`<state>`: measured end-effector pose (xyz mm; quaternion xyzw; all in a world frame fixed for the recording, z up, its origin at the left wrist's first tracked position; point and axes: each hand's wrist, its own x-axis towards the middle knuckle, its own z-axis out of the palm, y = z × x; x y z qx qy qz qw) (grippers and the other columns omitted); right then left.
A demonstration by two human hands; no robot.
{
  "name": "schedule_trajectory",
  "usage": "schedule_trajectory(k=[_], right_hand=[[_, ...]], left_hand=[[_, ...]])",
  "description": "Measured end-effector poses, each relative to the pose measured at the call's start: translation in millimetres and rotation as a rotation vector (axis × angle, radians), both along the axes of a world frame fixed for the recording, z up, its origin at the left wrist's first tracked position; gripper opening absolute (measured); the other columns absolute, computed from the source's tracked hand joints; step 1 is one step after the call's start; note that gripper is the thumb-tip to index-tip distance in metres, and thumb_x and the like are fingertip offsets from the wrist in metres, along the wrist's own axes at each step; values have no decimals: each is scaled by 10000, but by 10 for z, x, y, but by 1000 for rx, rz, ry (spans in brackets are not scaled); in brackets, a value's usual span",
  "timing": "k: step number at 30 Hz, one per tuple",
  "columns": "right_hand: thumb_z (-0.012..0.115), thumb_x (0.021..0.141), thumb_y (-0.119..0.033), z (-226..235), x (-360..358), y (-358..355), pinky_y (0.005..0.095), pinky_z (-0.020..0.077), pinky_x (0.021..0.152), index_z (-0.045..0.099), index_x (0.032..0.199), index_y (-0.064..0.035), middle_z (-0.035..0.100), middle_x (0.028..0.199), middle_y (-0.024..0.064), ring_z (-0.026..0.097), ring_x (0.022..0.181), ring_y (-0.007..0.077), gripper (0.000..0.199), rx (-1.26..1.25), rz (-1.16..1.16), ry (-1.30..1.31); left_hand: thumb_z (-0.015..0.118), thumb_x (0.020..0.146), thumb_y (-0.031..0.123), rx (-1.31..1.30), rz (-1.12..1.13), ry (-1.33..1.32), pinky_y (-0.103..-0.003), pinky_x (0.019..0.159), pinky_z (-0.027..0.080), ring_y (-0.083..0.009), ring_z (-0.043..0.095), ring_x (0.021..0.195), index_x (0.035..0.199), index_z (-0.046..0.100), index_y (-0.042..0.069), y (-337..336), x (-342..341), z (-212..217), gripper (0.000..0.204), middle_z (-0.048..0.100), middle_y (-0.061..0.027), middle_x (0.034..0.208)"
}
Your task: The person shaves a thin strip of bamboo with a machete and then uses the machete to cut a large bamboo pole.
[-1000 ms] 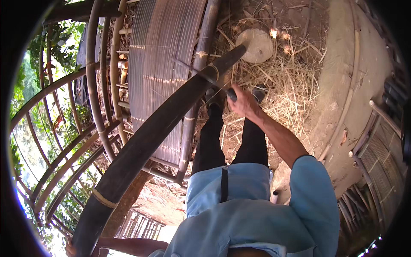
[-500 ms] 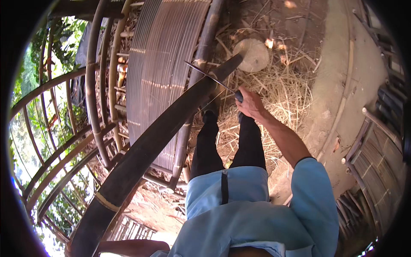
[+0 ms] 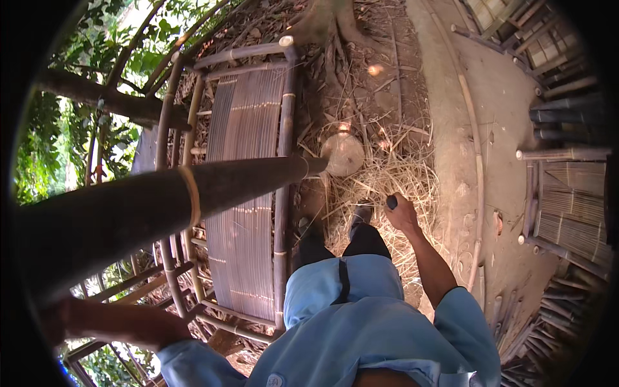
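Observation:
A long, dark bamboo pole slants across from the left, its near part large and close to me. Its far tip appears at the edge of a round wood block on the ground. My left hand grips the pole near its close end, partly lost in the dark rim and blurred. My right hand is closed round the dark handle of a knife, above scattered straw and apart from the pole. The knife's blade cannot be made out now.
A slatted bamboo bench stands left of my legs, under the pole. Straw-like shavings cover the ground by my feet. Tree roots lie beyond the block. At right are another bamboo seat and stacked bamboo pieces.
The pole's near end has risen and swung farther left, my left hand with it. My right hand has drawn the knife away from the pole, rightward. My view has shifted.

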<state>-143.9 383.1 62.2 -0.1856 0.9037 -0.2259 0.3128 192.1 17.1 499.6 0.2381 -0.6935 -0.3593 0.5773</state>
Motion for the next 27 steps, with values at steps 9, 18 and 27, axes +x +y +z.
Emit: schedule_trajectory(k=[9,18,27], right_hand=[[748,799,-220,8,-166,421,426,556,732,661,1007,-9,701,844,215,707,817,373,309,-121,-197,141],[729,815,-245,229,409,115,443,543,733,673,968,-21,702,852,230,705,830,392,277,-154,-318,119],[755,824,-220,363,1486,-333,386,520,700,669,906,-20,685,768,123,660,712,244,232,-203,-288,90]], left_hand=[[559,938,265,-278,-241,-112,-531,1162,390,-420,571,1259,1386,434,-179,-394,-1300,1172,644,576,-310,1344],[630,915,246,-243,-103,248,-484,921,592,-386,667,1133,1335,525,-122,-739,-1658,630,569,634,-290,1273],[529,887,630,205,-371,580,-575,1045,471,-483,557,1238,1444,468,32,-1310,-196,-4,820,541,-364,1314]])
